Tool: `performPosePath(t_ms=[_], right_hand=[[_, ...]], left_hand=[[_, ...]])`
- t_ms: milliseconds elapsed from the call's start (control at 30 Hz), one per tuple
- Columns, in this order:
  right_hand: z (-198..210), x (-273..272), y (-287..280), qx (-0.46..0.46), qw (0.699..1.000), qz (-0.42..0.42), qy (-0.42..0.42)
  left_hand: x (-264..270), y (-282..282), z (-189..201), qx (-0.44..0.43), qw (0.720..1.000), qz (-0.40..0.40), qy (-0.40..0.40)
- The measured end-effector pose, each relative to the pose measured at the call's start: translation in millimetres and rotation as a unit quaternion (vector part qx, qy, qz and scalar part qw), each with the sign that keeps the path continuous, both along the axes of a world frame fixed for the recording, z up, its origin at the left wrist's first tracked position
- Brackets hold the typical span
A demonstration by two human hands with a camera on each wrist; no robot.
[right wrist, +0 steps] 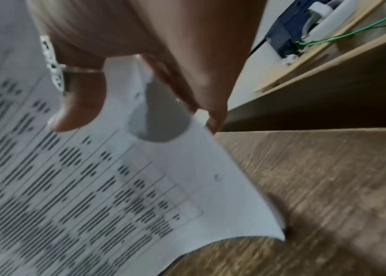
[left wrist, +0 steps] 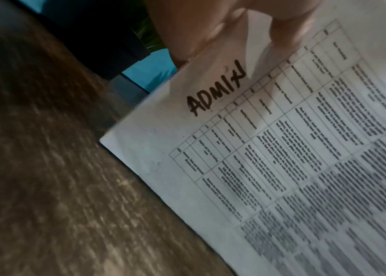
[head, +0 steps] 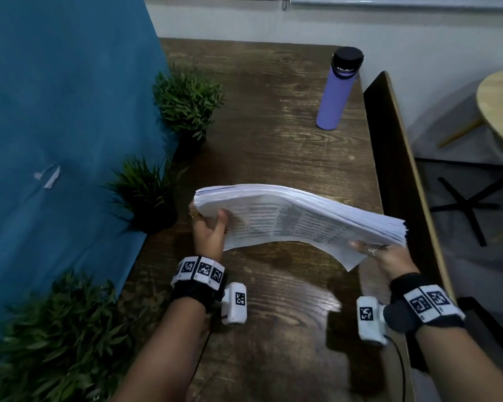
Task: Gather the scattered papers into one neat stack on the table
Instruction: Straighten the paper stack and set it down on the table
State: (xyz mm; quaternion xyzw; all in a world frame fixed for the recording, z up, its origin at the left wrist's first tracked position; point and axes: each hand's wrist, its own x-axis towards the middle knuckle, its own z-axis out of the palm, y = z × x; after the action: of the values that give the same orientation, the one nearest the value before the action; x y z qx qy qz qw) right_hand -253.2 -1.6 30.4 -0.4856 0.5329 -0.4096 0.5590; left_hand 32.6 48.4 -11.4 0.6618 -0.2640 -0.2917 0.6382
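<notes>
A thick stack of white printed papers point(head: 299, 216) hangs in the air above the dark wooden table point(head: 273, 134), bowed upward in the middle. My left hand point(head: 208, 226) grips its left end, thumb on the near printed face. My right hand point(head: 375, 252) grips the right end, ring visible. The nearest sheet droops loose at its lower right corner. In the left wrist view the sheet point(left wrist: 281, 158) carries a table and the handwritten word "ADMIN". In the right wrist view my right hand point(right wrist: 140, 97) pinches the curling printed sheet point(right wrist: 92, 186) near its edge.
A purple bottle point(head: 336, 89) with a black cap stands at the far right of the table. Three potted green plants point(head: 186, 100) line the left edge along a blue partition point(head: 64, 111). A wooden board point(head: 401, 158) borders the table's right side.
</notes>
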Motion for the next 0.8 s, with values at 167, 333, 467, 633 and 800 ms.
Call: performPosePath(t_ms=[167,333,467,633,800], right_hand=[[-15,9,-9,-0.015,0.998,-0.026,0.057],[-11,6,-16,-0.024,0.998,-0.048,0.024],[-15,6,-17,-0.024,0.998,-0.033,0.046],[-26,5,-20,-0.010,0.996,-0.048,0.079],[-33,1,-23,0.012,0.996,-0.047,0.080]], left_hand=[[-8,-11,1,0.029,0.999,0.015,-0.040],[-5,-17,0,0.020,0.997,0.034,-0.069],[-5,-14,-10,-0.011,0.999,-0.010,-0.043],[-12,-13,-9,0.004,0.999,-0.016,-0.038],[-15,-13,-5,0.050,0.998,-0.004,-0.037]])
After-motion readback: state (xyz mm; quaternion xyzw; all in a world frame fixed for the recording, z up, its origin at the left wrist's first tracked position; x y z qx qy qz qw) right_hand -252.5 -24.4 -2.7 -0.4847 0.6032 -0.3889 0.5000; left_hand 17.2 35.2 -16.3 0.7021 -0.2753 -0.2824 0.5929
